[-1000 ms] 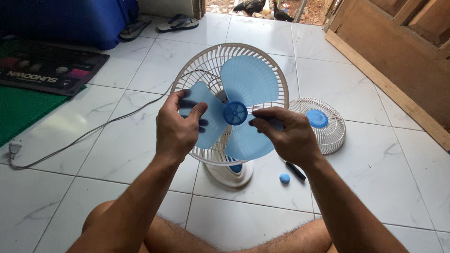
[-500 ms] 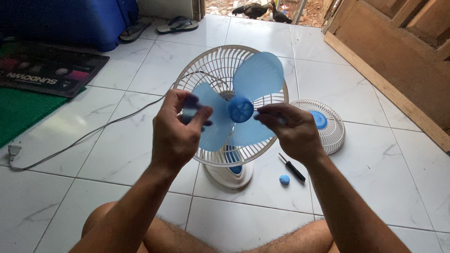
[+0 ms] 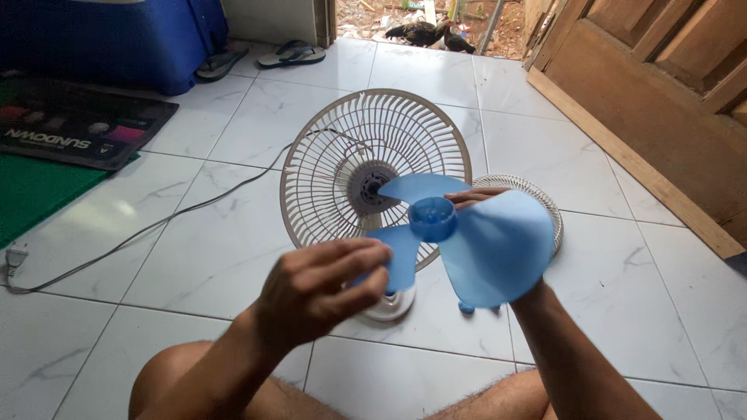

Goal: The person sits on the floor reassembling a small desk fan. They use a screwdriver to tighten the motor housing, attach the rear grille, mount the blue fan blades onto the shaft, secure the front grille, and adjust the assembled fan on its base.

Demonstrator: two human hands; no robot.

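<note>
Blue fan blade (image 3: 475, 241) now off the motor shaft (image 3: 372, 189), pulled toward the lap, left hand (image 3: 323, 292) pinching one blade tip, right hand (image 3: 475, 198) mostly hidden behind it, grip unclear, rear grille (image 3: 327, 155) bare beyond the fingers.

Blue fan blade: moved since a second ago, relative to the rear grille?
Yes. The blue fan blade has come off the rear grille, toward the camera and right; the motor hub is now exposed.

White marble-look floor tiles (image 3: 194, 257), wooden door (image 3: 669, 70), blue bin (image 3: 109, 39), daylight.
</note>
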